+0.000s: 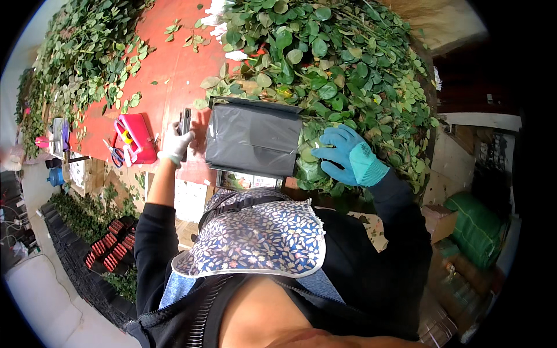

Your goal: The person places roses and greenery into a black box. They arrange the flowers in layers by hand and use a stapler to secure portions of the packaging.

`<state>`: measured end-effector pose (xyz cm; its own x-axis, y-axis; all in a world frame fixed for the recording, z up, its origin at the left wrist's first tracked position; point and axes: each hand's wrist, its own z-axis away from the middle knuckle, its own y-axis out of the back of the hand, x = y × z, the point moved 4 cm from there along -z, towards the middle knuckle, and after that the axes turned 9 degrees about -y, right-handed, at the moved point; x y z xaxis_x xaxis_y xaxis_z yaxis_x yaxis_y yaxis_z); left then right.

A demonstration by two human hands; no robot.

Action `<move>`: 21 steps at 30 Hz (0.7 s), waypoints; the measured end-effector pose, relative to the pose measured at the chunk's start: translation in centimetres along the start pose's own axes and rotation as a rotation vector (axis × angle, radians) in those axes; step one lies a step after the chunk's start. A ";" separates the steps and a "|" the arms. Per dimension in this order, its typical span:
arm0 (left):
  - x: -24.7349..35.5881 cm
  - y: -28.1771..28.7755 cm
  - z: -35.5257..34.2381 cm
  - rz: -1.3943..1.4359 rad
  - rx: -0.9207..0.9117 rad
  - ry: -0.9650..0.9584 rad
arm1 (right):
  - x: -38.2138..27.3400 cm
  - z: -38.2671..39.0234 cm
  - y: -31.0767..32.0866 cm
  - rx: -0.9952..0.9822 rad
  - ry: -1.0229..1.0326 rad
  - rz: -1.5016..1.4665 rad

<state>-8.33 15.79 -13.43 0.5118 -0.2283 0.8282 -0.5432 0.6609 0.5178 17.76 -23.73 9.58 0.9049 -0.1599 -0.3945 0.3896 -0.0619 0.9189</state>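
My left hand (177, 143), in a white glove, is closed around a slim dark smartphone (185, 123) held upright on edge. To its right lies a flat black box-like thing (252, 139) with a shiny, plastic-like surface; the left hand is apart from it. My right hand (348, 155), in a teal glove, is over the edge of a big heap of leafy green stems (371, 81). Its fingers are spread and nothing shows in them. Whether they touch the leaves I cannot tell. Under the black thing's near edge a printed sheet or pack (249, 181) peeks out.
A pink tape dispenser (134, 139) and scissors (116, 155) lie on the red tabletop (168, 64), left of my left hand. Another leafy heap (87, 52) covers the far left. White wrapped bundles (217, 17) lie at the back. On the floor at right sits a green sack (473, 229).
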 end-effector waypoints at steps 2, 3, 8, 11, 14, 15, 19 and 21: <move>1.5 -1.4 -2.4 -0.059 0.060 -0.046 | 0.1 0.5 0.0 0.051 -0.043 0.044; 1.7 -1.7 -3.4 -0.279 0.161 -0.201 | 0.1 0.5 0.1 0.060 -0.061 0.068; 8.6 -5.3 -5.0 -0.737 0.002 -0.218 | 0.7 0.6 0.6 0.139 -0.176 0.059; 9.8 -5.1 -4.5 -0.619 0.043 -0.341 | 2.2 1.5 0.3 0.247 -0.269 -0.128; 10.5 -4.2 -1.8 -0.546 0.120 -0.369 | 4.2 3.7 1.2 0.268 -0.396 -0.288; 11.4 -2.4 0.0 -0.511 0.186 -0.446 | 4.3 4.5 2.1 0.339 -0.423 -0.326; 9.8 8.3 4.7 -0.535 0.624 -0.499 | 3.8 5.6 6.4 0.515 -0.555 -0.164; 3.9 10.6 5.1 -0.477 0.735 -0.215 | 0.9 3.3 8.1 0.615 -0.523 -0.293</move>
<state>-15.46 18.28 -3.67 0.6965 -0.5385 0.4743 -0.6311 -0.1450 0.7620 21.16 -27.59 16.65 0.5282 -0.4784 -0.7015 0.2963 -0.6704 0.6803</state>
